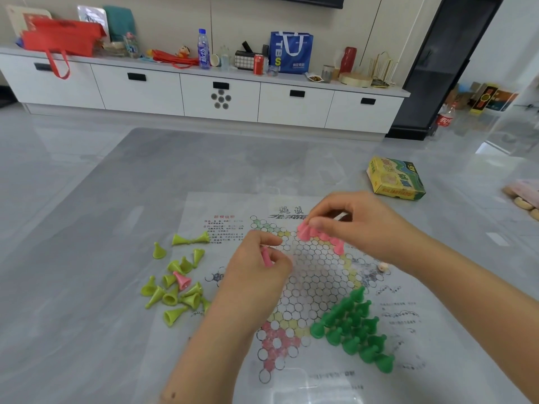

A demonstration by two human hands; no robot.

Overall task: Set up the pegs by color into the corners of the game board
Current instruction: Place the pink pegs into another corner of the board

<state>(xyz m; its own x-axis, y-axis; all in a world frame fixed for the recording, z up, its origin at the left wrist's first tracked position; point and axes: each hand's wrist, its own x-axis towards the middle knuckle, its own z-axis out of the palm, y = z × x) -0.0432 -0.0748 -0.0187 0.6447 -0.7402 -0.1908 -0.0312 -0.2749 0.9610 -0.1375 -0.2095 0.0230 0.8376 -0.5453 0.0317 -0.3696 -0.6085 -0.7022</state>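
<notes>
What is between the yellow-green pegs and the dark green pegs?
In the head view, the left hand, holding a pink peg, and its forearm cross the paper game board between the yellow-green pegs and the dark green pegs.

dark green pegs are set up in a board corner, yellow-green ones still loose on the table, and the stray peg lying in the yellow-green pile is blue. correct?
Not quite: the head view shows the stray peg in the yellow-green pile is pink, not blue. The dark green pegs do stand in a board corner.

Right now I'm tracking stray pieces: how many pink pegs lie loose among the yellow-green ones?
1: a pink peg lies tipped over in the yellow-green pile left of the board. Others could be hidden beneath.
</notes>
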